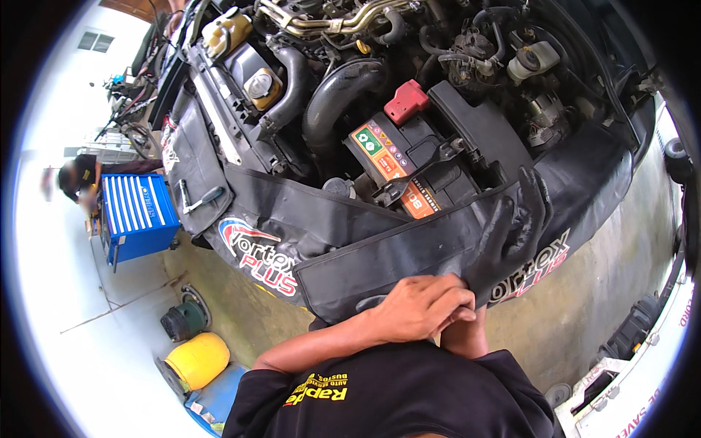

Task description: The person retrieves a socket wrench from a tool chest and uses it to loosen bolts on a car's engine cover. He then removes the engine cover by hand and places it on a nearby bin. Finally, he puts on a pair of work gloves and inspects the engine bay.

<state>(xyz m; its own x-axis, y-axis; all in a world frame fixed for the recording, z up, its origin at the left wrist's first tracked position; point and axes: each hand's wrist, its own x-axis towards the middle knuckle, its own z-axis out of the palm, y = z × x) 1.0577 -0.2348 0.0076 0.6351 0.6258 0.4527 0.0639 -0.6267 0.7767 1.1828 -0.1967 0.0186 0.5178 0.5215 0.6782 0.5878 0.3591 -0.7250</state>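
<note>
A black glove [504, 244] covers my right hand [511, 233], whose fingers are stretched upward and apart. My left hand [431, 305] is bare, its fingers closed on the glove's cuff at my right wrist. Both hands are in front of my chest, over a black fender cover [350, 274] draped across the front of a car. Just beyond them sits a car battery [405, 150] with an orange and green label and a black hold-down bracket [438, 157] across it. A red terminal cover [406, 102] stands at its far end.
A dark-handled tool [212, 196] lies on the cover at the left. Black hoses [336, 95] and reservoirs fill the engine bay. A blue tool cabinet [139, 215], a person [79, 179] and a yellow drum [197, 360] are at the left. A white vehicle part [613, 394] is at the lower right.
</note>
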